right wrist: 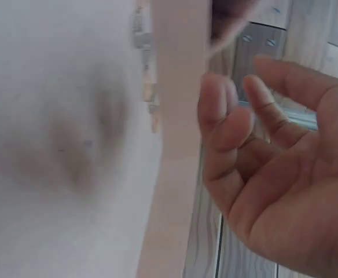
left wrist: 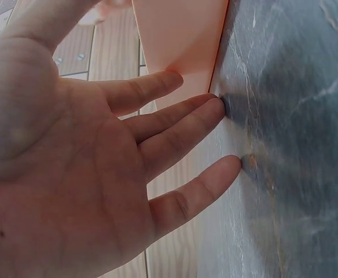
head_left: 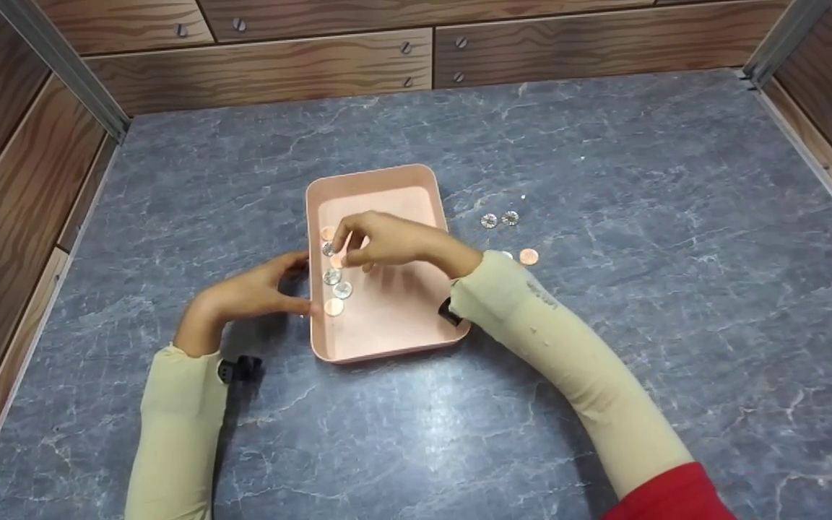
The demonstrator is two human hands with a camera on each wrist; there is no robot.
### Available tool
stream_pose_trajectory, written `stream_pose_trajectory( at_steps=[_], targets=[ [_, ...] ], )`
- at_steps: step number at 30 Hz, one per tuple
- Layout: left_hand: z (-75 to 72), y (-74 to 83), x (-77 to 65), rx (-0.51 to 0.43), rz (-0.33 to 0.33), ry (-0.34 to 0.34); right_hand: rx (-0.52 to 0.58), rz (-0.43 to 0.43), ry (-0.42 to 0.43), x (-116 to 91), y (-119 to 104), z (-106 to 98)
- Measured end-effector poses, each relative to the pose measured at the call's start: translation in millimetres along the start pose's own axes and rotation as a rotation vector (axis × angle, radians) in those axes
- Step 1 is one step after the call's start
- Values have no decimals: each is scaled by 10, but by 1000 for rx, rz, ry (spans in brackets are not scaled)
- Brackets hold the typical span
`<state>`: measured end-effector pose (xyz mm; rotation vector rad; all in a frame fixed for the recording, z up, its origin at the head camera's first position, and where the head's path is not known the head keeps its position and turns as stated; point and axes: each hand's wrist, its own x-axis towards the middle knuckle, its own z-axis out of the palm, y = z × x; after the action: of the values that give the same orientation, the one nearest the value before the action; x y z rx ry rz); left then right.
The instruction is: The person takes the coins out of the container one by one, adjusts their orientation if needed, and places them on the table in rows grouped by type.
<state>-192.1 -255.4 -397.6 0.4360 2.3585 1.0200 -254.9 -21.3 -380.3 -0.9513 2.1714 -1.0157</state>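
A pink rectangular tray (head_left: 394, 345) lies on the marbled surface. Along its left inner side runs an uneven row of several coins, some silver (head_left: 342, 289), some copper-coloured (head_left: 334, 307). My left hand (head_left: 253, 289) is at the tray's left wall, thumb near the rim; in the left wrist view its fingers (left wrist: 180, 136) are extended beside the pink wall. Above the tray is my right hand (head_left: 387, 240), its loosely bent fingers over the upper part of the row. Nothing shows between those fingers (right wrist: 218, 133) in the right wrist view, where the coins look blurred.
Right of the tray, two silver coins (head_left: 499, 219) and a copper-coloured coin (head_left: 529, 256) lie on the table (head_left: 640, 217). Another pale coin (head_left: 507, 255) is partly hidden by the right sleeve (head_left: 568, 347). Wood-patterned walls (head_left: 315, 68) border the table.
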Motion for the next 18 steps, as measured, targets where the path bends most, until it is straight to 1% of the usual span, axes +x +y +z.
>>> stream_pose_trajectory(
  at_steps=[4,6,13,18],
  targets=[
    [3,-7,-4,-2,5,0,-60,-6,-33,41,39,87],
    [5,-10,-6,-1,7,3,-64,2,-48,56,56,122],
    [4,-8,-8,-6,6,4,-3,61,-105,102,104,231],
    [-4,-7,-2,-4,17,1,-21,53,-126,130,130,277]
  ],
)
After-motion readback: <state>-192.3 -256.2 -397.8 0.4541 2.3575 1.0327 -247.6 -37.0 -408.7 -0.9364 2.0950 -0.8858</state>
